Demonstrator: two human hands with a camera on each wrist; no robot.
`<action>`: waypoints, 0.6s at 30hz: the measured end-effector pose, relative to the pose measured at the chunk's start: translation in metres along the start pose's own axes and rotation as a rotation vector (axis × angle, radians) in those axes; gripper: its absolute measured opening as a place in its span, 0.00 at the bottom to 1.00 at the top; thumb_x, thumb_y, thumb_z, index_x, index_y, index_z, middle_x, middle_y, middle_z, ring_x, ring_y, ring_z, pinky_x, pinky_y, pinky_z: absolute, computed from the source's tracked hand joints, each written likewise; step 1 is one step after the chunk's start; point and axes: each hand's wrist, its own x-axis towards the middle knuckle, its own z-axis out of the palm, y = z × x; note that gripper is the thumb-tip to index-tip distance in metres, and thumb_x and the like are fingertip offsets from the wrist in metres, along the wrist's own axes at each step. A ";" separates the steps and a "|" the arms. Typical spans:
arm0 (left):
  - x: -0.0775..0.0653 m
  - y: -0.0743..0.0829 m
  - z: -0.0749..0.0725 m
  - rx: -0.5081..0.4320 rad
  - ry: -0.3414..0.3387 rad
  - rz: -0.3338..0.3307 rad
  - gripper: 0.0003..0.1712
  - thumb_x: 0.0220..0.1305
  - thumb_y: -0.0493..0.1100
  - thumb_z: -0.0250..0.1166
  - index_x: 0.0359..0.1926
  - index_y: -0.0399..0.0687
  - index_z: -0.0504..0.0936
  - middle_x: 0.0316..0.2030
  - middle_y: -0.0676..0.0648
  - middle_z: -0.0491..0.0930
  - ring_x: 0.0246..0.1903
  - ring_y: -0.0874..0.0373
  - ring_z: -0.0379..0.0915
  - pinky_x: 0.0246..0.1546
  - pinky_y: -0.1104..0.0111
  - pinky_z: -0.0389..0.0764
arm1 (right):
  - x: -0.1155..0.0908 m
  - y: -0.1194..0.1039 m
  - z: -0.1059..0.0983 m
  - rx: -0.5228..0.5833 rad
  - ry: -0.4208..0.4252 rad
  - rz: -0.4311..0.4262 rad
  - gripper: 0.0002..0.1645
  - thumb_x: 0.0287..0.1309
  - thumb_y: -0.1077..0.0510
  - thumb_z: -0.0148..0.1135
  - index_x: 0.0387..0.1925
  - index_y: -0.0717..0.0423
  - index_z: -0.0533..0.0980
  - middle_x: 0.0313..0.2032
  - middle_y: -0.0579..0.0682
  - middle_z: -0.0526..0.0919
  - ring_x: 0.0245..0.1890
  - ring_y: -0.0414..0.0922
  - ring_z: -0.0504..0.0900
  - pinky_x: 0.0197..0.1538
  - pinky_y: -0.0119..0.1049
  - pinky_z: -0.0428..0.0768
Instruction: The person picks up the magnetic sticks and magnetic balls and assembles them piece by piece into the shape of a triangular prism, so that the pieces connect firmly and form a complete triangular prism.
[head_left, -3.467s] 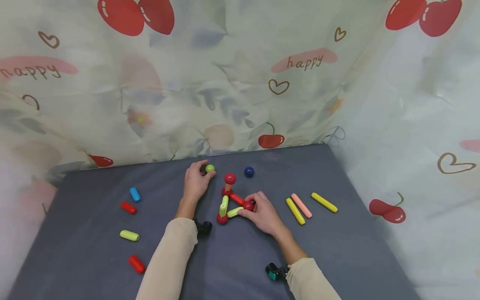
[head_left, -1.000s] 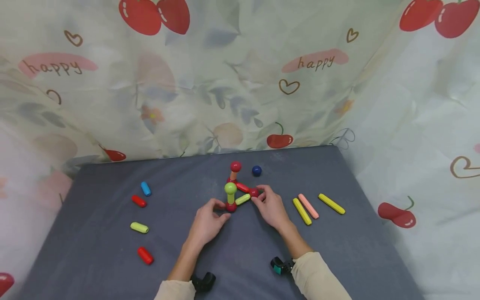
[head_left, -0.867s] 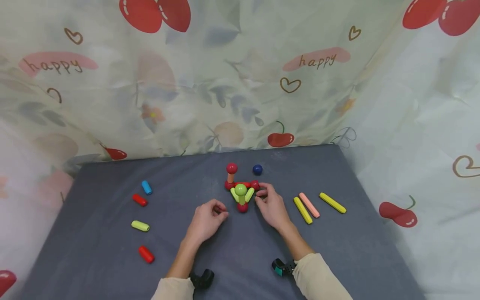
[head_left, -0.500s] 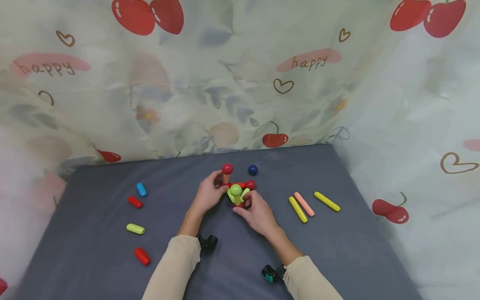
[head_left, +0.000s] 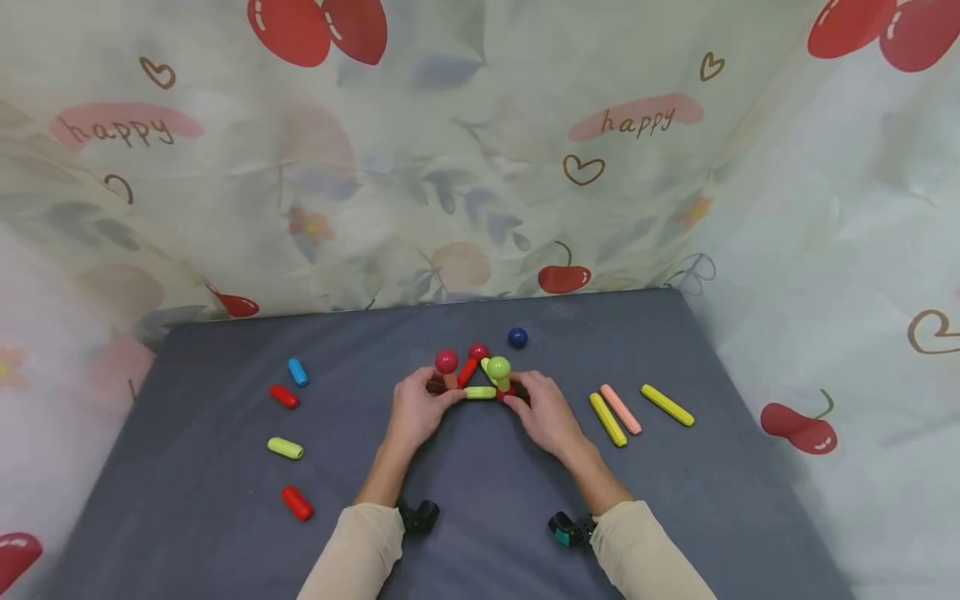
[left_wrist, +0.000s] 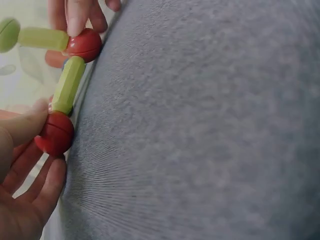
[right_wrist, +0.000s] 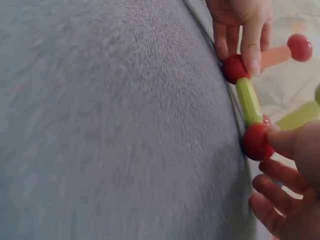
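A triangle of rods and balls lies on the dark cloth. Its front side is a yellow-green rod [head_left: 480, 392], its left side a red rod [head_left: 467, 372], and a red ball [head_left: 478, 351] marks the back corner. My left hand [head_left: 415, 410] pinches the left front red ball [left_wrist: 56, 134] between thumb and fingers. From that corner an orange rod rises to another red ball [head_left: 446, 361]. With thumb and fingers, my right hand [head_left: 547, 417] holds the right front red ball [right_wrist: 256, 142], below a yellow-green upright topped by a green ball [head_left: 498, 368].
Behind the triangle sits a dark blue ball [head_left: 517, 337]. To the right lie two yellow rods, one nearer [head_left: 607, 419] and one farther [head_left: 667, 405], with a pink rod [head_left: 621, 409]. Short blue [head_left: 297, 372], red [head_left: 284, 396] and yellow-green [head_left: 285, 447] pieces lie at left.
The green ball, earlier in my left hand, now tops an upright rod. The triangle has turned, bringing both uprights to the front corners. My hands have shifted onto those corners' balls.
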 end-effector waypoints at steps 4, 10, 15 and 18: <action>-0.003 0.002 0.004 0.015 0.034 0.001 0.14 0.53 0.48 0.81 0.38 0.50 0.87 0.37 0.47 0.88 0.37 0.54 0.85 0.43 0.59 0.85 | -0.015 0.011 -0.017 -0.103 0.059 0.017 0.22 0.67 0.50 0.68 0.60 0.51 0.79 0.53 0.52 0.82 0.53 0.51 0.78 0.59 0.49 0.78; -0.004 0.000 0.006 0.029 0.048 -0.003 0.18 0.51 0.49 0.82 0.42 0.50 0.89 0.38 0.46 0.89 0.40 0.53 0.85 0.45 0.58 0.85 | -0.049 0.040 -0.052 -0.237 0.199 0.051 0.22 0.64 0.54 0.70 0.57 0.57 0.80 0.49 0.57 0.81 0.47 0.55 0.77 0.51 0.50 0.78; -0.003 0.001 0.004 0.031 0.049 0.005 0.20 0.51 0.48 0.82 0.45 0.48 0.89 0.39 0.45 0.89 0.39 0.53 0.85 0.45 0.57 0.85 | -0.067 0.060 -0.066 -0.269 0.264 0.052 0.25 0.58 0.58 0.74 0.55 0.63 0.80 0.47 0.62 0.82 0.48 0.60 0.77 0.56 0.55 0.76; -0.002 0.002 0.005 0.039 0.046 0.006 0.20 0.51 0.47 0.82 0.44 0.47 0.89 0.38 0.45 0.89 0.39 0.53 0.85 0.44 0.57 0.85 | -0.072 0.068 -0.068 -0.298 0.309 0.046 0.24 0.55 0.59 0.76 0.53 0.64 0.80 0.45 0.63 0.82 0.48 0.62 0.79 0.57 0.58 0.76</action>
